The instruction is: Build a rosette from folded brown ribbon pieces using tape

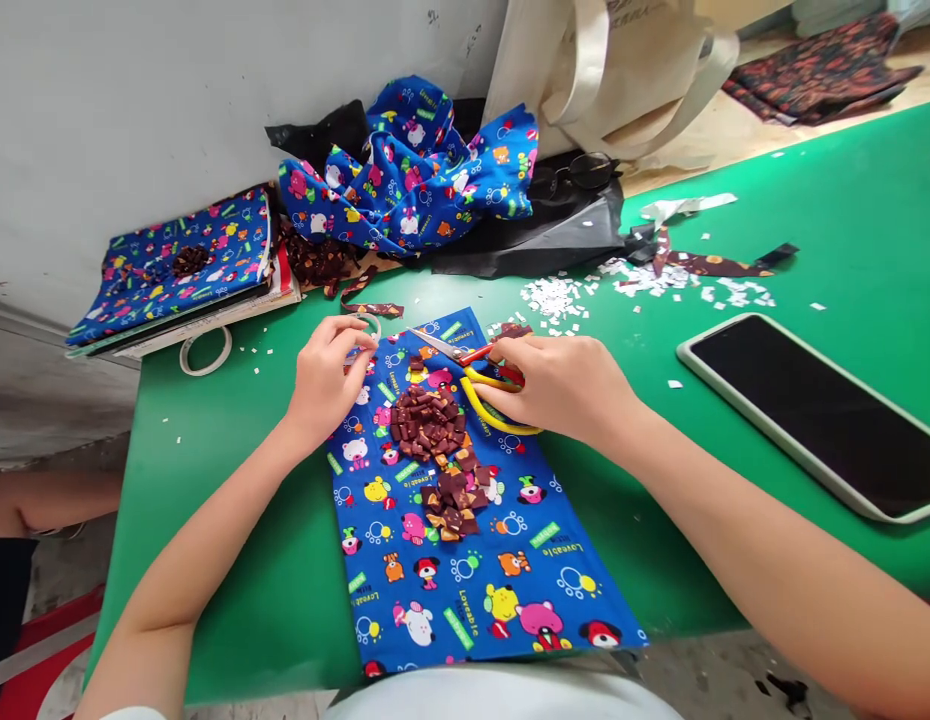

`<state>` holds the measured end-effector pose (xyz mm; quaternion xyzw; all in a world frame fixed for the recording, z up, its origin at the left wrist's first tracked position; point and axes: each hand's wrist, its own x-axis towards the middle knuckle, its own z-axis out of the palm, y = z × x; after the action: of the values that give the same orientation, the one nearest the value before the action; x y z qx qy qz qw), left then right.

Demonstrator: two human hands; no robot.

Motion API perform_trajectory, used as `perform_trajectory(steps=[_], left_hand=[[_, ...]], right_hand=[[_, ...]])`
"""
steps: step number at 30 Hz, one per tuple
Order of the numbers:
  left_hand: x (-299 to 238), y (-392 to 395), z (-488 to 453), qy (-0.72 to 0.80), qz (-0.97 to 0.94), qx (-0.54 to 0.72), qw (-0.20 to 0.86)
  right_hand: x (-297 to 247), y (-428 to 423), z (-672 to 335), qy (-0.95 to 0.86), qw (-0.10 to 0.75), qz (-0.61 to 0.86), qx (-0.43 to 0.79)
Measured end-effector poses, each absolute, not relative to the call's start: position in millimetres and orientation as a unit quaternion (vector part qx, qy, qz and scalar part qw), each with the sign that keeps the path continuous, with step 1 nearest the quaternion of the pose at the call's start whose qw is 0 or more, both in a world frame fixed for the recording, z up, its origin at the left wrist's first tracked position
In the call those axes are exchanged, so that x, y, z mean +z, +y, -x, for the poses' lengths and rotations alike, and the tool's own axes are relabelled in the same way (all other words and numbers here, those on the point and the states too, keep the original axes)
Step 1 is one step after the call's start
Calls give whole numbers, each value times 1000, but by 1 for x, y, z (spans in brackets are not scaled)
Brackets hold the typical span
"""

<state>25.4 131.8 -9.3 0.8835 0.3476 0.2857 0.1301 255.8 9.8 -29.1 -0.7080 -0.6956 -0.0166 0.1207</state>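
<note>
My right hand (559, 385) is closed round a pair of scissors (476, 362) with red, blue and yellow handles; the slightly parted blades point left. Across from the blade tips, my left hand (326, 375) has thumb and forefinger pinched together. Anything between them is too small to make out. A pale ring (371, 322) shows just behind these fingers; whether they touch it is unclear. Beneath both hands lies a blue cartoon-print cloth strip (465, 600). On it are two heaps of small cut brown patterned pieces, a rounder upper heap (427, 420) and a looser lower heap (456, 497).
A phone (817, 410) lies at right on the green table (232, 560). White paper bits (555, 300) are scattered behind the cloth. A tape roll (205, 352) sits left. Crumpled blue cloth (412, 190), a covered book stack (187, 260) and a tote bag (622, 80) stand behind.
</note>
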Motion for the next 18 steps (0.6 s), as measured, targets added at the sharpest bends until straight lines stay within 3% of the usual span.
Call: perform_trajectory(steps=[4,7,10,18], left_hand=[[-11,111,-33,312,-854,329,256],[-18,101,-36,320,-804,334,373],[-24,97,-38,352,-739,338,465],[-28,102,-40,384,-674,316,546]], right_hand=[[-23,8,-260,-730,140,668,43],[-21,11,-270,-713,242,652,87],[-26,18,-284,-633,312,707,49],[-48,31,-310,-665,266,692,90]])
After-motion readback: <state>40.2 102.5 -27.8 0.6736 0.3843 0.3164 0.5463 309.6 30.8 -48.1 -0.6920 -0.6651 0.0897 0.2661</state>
